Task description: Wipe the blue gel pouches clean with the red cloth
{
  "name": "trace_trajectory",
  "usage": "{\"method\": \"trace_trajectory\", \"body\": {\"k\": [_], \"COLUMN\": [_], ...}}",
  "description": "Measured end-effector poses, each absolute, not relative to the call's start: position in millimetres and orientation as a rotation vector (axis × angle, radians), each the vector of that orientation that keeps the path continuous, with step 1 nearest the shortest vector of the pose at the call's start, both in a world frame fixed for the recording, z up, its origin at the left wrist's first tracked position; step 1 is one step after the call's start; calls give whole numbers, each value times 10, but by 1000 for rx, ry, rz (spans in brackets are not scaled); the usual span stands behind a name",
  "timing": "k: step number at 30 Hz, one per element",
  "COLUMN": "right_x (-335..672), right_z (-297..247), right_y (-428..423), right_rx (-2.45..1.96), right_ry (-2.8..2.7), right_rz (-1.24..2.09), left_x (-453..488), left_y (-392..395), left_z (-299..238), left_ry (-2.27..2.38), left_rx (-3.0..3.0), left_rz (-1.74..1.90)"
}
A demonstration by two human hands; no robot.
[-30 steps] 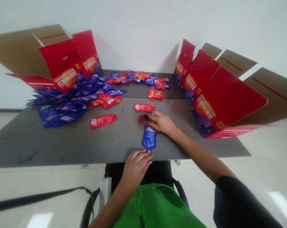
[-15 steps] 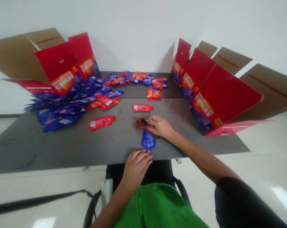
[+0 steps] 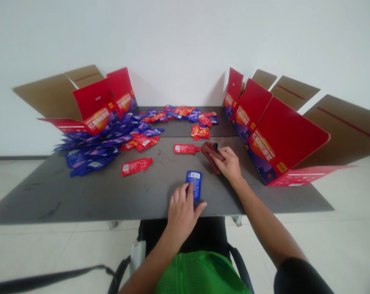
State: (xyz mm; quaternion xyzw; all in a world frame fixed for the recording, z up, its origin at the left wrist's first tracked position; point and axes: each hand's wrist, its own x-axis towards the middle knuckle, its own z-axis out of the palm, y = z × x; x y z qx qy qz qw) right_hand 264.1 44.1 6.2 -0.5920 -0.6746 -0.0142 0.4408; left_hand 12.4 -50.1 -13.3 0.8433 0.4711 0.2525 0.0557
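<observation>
A blue sachet [image 3: 194, 183] lies flat near the front edge of the dark grey table [image 3: 80, 196]. My left hand [image 3: 183, 211] rests on its near end, fingers stretched over it and thumb spread to the right. My right hand [image 3: 229, 163] is further back and to the right, fingers closed on a dark red cloth [image 3: 209, 152] with a small black part at its top. Just left of the cloth lies a red sachet [image 3: 185, 148].
A big heap of blue sachets [image 3: 96, 139] spills from an open red carton [image 3: 93, 106] at the left. Another red sachet [image 3: 136, 166] lies alone mid-table. Mixed red and blue sachets [image 3: 185, 112] line the back. Open red cartons [image 3: 276, 134] stand at the right.
My right hand has lifted the cloth off the blue sachet and moved it back and right. My left hand has slid forward onto the sachet's near end. The camera has tilted up.
</observation>
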Motion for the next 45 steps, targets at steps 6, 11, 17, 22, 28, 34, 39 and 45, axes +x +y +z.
{"method": "trace_trajectory", "body": {"k": [6, 11, 17, 22, 28, 34, 39, 45], "right_x": [2635, 2706, 2768, 2766, 2765, 2493, 1969, 1995], "right_z": [54, 46, 57, 49, 8, 182, 158, -5], "right_y": [474, 477, 483, 483, 507, 364, 27, 308], "right_rx": [-1421, -1394, -1387, -1404, -1460, -1396, -1167, -1293], "right_ry": [-1641, -1568, -1554, -1567, -1656, -1799, -2233, -2367], "right_rz": [61, 82, 80, 94, 109, 90, 107, 14], "left_x": [318, 340, 188, 24, -160, -206, -236, -262], "left_y": [-388, -246, -79, -210, -699, -894, -841, -775], "left_z": [94, 304, 87, -163, -184, -332, -419, -409], "left_ry": [1647, 1629, 1527, 1407, 1293, 1137, 1120, 1074], "left_rx": [2570, 2524, 2388, 2435, 2649, 2769, 2765, 2738], "left_rz": [412, 266, 592, 900, 758, 759, 879, 861]}}
